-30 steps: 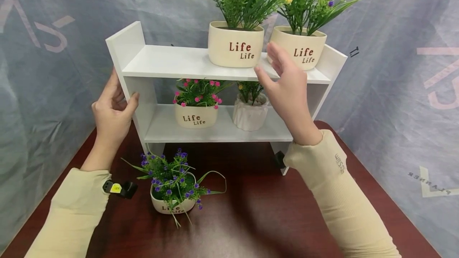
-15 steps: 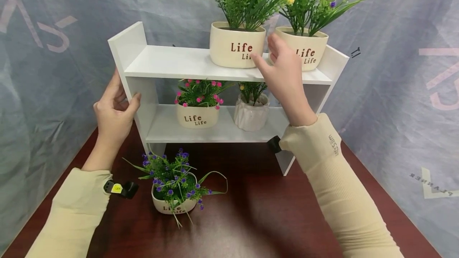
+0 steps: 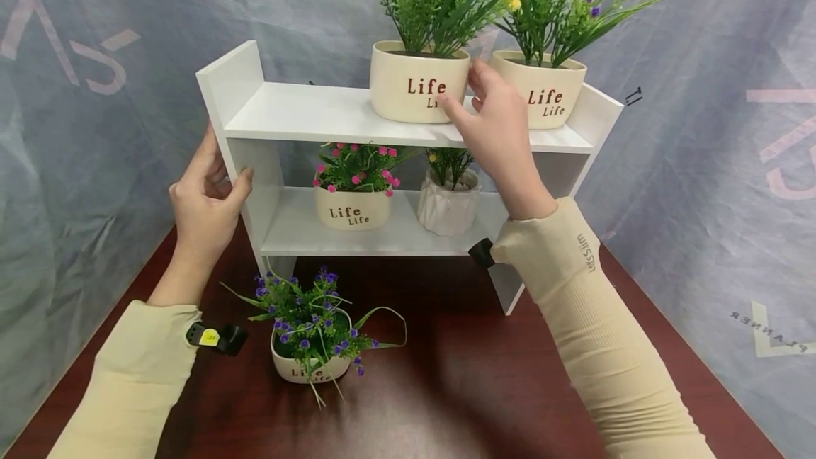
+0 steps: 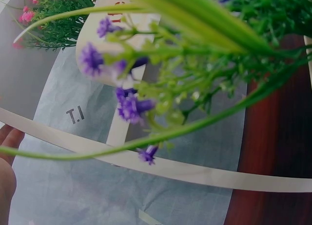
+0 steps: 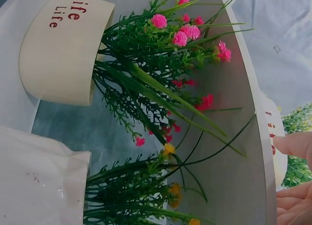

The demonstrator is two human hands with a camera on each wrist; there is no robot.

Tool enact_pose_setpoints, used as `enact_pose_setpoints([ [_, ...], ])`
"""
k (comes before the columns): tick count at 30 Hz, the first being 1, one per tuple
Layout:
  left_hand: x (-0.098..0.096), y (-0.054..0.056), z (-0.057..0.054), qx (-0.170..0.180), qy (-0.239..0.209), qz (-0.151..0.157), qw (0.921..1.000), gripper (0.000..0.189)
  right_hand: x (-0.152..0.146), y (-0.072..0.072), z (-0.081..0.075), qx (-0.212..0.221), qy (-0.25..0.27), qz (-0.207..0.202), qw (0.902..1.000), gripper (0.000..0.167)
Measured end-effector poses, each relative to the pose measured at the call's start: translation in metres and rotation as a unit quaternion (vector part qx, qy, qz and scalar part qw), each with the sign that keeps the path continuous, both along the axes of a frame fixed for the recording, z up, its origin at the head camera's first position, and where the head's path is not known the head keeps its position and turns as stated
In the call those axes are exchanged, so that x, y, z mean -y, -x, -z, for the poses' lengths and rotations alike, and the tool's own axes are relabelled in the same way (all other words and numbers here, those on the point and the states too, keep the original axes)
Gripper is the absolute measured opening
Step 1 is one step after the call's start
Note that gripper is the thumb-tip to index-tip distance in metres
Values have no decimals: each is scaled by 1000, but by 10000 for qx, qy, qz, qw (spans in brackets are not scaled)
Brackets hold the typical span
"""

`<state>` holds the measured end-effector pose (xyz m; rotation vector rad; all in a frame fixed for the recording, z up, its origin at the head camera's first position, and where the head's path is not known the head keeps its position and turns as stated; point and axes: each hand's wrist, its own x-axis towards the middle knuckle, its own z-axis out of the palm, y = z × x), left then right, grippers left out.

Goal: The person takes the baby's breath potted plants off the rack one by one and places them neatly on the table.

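Observation:
A white two-tier shelf (image 3: 299, 110) stands on the table. My left hand (image 3: 205, 200) grips its left side panel, thumb on the near edge and fingers behind. On the top tier is a cream "Life" flowerpot (image 3: 398, 87) with yellow flowers. My right hand (image 3: 496, 122) holds this pot at its right end, the thumb across its front lettering and fingers around the side. Close by on the right is another cream flowerpot (image 3: 557, 91) with purple flowers. In the right wrist view, the right thumb and fingers (image 5: 295, 144) show beyond the shelf edge, by the pot's lettering.
The lower tier bears a cream pot (image 3: 353, 211) with pink flowers and a white ridged pot (image 3: 448, 211). A purple-flowered pot (image 3: 309, 372) sits on the dark red table (image 3: 459, 395), front left, its leaves spreading outward. Grey cloth (image 3: 688, 183) hangs around the table.
My right hand has moved left from between the two top pots onto the yellow-flowered pot, which has shifted slightly left along the shelf. The left hand keeps its grip.

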<state>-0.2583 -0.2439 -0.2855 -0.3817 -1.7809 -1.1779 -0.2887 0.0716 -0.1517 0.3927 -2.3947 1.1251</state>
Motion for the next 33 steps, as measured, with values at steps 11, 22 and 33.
enact_pose_setpoints([
  [11,-2,0,-1,-33,7,4,10000,67,6,0,-5,142,-11,-18,9999,67],
  [22,-2,-2,0,-102,16,31,9999,66,4,11,-22,1167,550,-634,9896,77],
  [33,-2,-2,0,-58,135,-85,9999,66,5,22,-24,1514,571,-1134,9803,57],
])
